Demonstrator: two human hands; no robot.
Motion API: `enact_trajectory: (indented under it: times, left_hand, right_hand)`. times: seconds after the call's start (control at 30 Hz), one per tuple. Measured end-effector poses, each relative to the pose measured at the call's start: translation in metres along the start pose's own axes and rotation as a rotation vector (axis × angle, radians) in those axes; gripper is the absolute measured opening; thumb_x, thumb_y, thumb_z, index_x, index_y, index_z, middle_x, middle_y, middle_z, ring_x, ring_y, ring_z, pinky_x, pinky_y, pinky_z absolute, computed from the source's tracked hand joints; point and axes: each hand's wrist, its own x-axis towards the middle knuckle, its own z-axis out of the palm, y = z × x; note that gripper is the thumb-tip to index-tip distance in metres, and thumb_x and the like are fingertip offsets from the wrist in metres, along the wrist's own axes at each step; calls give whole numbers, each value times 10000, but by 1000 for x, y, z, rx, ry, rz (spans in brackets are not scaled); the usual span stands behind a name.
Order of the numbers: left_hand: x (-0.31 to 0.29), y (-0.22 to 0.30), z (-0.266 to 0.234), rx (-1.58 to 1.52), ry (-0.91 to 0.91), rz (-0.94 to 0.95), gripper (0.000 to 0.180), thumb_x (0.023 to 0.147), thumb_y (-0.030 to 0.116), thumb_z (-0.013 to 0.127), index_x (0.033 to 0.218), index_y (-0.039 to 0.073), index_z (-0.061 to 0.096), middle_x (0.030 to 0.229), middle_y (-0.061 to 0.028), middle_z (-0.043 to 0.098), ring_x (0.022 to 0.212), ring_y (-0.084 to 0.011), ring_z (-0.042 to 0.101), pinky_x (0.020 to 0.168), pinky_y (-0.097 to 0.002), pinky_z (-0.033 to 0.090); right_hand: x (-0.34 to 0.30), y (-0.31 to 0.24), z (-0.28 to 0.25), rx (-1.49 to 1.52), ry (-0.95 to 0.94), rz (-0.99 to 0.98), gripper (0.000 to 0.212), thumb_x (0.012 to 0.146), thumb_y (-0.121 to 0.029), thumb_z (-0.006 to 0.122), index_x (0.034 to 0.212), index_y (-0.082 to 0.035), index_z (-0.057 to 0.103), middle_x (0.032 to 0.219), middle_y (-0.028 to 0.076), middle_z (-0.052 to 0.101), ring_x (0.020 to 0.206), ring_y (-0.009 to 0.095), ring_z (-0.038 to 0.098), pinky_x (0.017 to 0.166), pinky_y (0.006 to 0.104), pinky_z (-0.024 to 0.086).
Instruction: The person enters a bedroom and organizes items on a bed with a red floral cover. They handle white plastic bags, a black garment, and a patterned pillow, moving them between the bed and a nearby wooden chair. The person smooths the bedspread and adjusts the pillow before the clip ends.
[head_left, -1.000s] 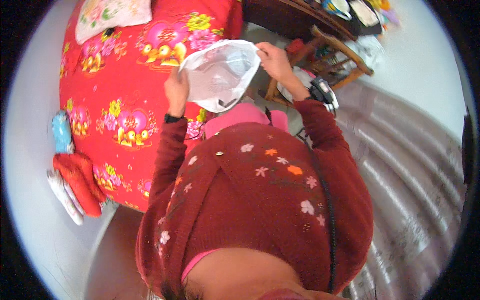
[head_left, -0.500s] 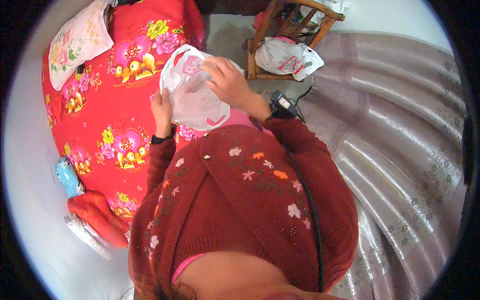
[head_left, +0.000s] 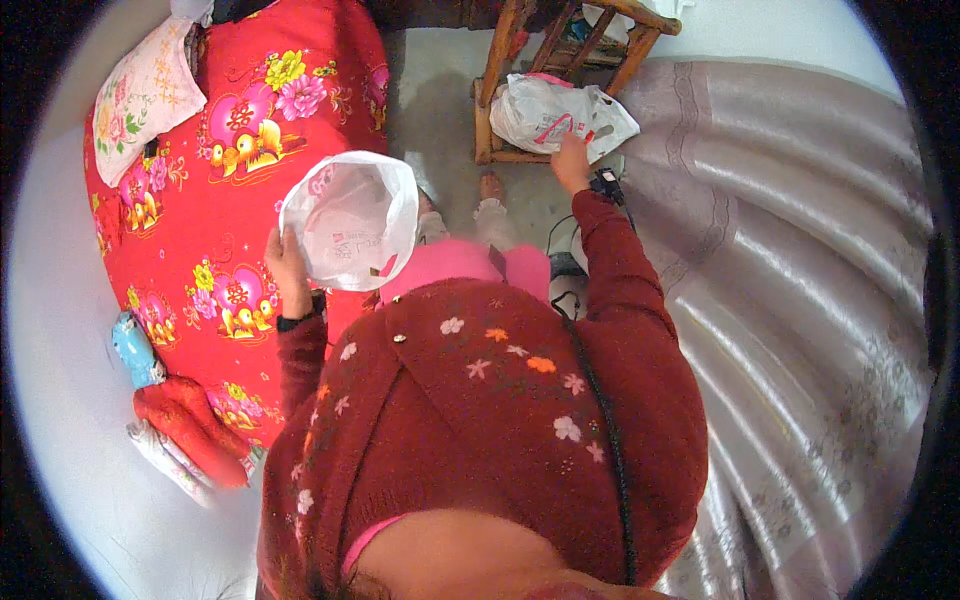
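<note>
My left hand (head_left: 288,270) grips the side of a white plastic bag (head_left: 398,205), whose mouth is spread wide toward me. Inside it, faint printing shows through the thin wall. Over at the wooden chair (head_left: 515,155), my right hand (head_left: 572,163) is closed at the near edge of a second white plastic bag (head_left: 535,112). This bag lies full and rumpled on the seat, with red marks and a bit of pink at its back. What it contains is hidden.
On the left stands a bed with a red flowered cover (head_left: 240,220) and a pale embroidered pillow (head_left: 150,95). A blue object (head_left: 138,350) and red cloth (head_left: 190,430) lie at its edge. Long silvery curtains (head_left: 800,250) hang on the right.
My right hand has left the first bag and moved right to the one on the chair. The bag in my left hand now gapes wider and sits lower.
</note>
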Motion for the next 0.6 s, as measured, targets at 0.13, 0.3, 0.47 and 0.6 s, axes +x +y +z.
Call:
enact_trajectory:
  times: [0.13, 0.3, 0.47, 0.6]
  left_hand:
    - [-15, 1, 9, -174, 60, 24, 217, 920, 162, 480, 959, -23, 587, 808, 7, 579, 682, -53, 485, 591, -209, 393]
    - [-32, -7, 19, -123, 92, -12, 220, 919, 176, 490, 954, -17, 589, 814, 13, 575, 693, -54, 485, 602, -212, 395]
    - [-51, 1, 38, -124, 137, -63, 211, 916, 174, 500, 959, -15, 586, 812, 17, 571, 697, -49, 484, 600, -211, 393]
    - [-62, 20, 51, -114, 119, -100, 209, 919, 171, 498, 964, -14, 585, 811, 18, 574, 695, -47, 488, 598, -209, 395]
  right_hand:
    - [44, 44, 27, -49, 178, -77, 435, 672, -97, 635, 1076, -16, 494, 1118, 209, 522, 1013, 376, 512, 841, 453, 432]
    - [75, 56, 35, -202, 65, -220, 364, 701, -46, 565, 1063, -41, 520, 961, 148, 592, 920, 334, 559, 753, 425, 460]
    - [111, 55, 33, -347, 28, -405, 371, 741, -65, 540, 1111, -49, 513, 796, 116, 609, 789, 306, 600, 690, 428, 471]
    - [136, 55, 32, -405, 197, -333, 360, 780, -71, 502, 1139, -72, 498, 739, 128, 600, 694, 299, 608, 591, 416, 477]
